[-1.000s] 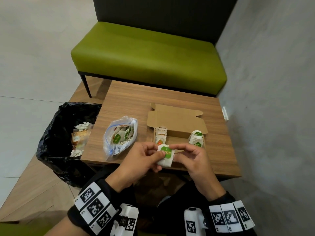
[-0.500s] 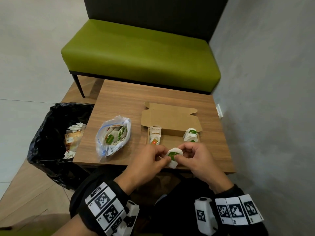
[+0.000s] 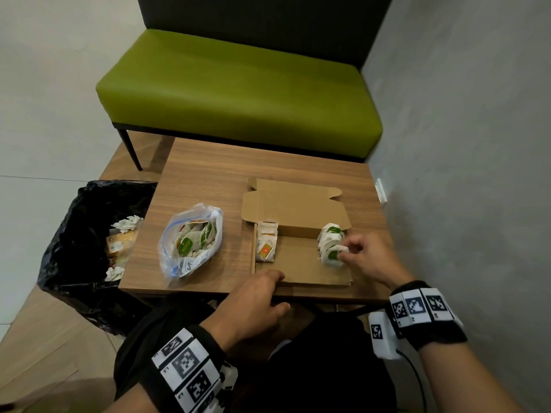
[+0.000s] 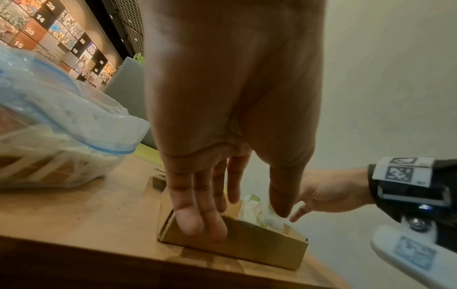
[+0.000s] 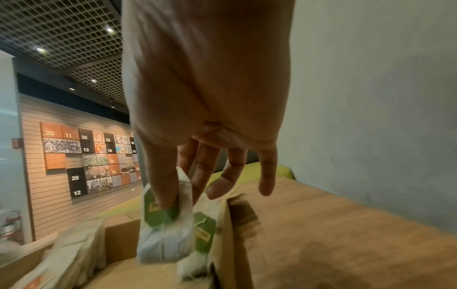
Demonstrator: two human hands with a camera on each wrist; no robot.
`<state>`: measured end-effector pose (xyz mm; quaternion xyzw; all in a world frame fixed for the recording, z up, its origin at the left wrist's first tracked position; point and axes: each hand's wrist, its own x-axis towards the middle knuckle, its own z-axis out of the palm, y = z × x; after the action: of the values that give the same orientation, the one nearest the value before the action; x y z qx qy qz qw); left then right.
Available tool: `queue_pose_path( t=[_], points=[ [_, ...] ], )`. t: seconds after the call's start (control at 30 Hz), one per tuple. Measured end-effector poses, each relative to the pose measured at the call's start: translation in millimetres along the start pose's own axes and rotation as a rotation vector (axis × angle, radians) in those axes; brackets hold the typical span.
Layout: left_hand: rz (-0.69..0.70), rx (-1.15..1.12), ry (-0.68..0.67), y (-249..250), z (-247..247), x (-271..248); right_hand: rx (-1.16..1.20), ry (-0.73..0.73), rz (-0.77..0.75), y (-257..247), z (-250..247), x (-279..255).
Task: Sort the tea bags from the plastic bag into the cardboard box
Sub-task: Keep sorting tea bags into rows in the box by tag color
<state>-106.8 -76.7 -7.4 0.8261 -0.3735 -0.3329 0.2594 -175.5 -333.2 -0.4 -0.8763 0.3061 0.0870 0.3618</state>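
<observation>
Black trash bag off the table's left edge at 9 o'clock, crumpled wrappers inside. Not part of the sort.

Plastic bag lies on the wooden table at about 8 o'clock from the cardboard box, mouth open, many tea bags inside, green tags showing. Judged: most of the sorting is left.

Left hand: half a second ago it pinched the green-tag bag together with the right hand at the near table edge; now it has let go and sits on the box's near-left corner. Left wrist view shows fingers straight, pressing the front wall, nothing held. Looks like it is steadying the box.

In the box: orange-tag stack against the left wall at 9 o'clock; middle is bare cardboard; green-tag stack against the right wall at 3 o'clock.

Right hand: has carried the green-tag tea bag from the table edge to the 3 o'clock side of the box. Thumb and fingers clamp its top; the bag hangs upright, just beside the green stack's near end. Touching the floor or not — cannot tell, blurry.

So hands are now apart, one bracing, one placing. Judged: bag goes to the right colour group; release is next, not yet done. Risk: loose stack may tip.
</observation>
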Motion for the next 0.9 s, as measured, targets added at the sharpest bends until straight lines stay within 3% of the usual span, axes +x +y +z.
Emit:
queue_pose_path(
  t=[0.1,0.27,0.4,0.57,0.9],
  points=[
    [0.010,0.022,-0.001,-1.8,0.0,1.4,-0.125,-0.030,0.030,0.4,10.0,6.2],
    [0.019,0.041,-0.010,-5.9,-3.2,3.2,-0.262,0.097,0.056,7.8,19.9,17.2],
    [0.029,0.051,-0.005,-7.4,-3.5,5.9,-0.426,0.213,-0.025,4.2,20.5,19.1],
    [0.041,0.052,0.005,-9.9,-1.7,8.5,-0.455,0.288,-0.092,3.1,21.8,15.8],
    [0.050,0.026,0.043,-5.7,-9.5,5.3,-0.406,0.232,-0.076,-18.7,7.8,2.4]
  ],
)
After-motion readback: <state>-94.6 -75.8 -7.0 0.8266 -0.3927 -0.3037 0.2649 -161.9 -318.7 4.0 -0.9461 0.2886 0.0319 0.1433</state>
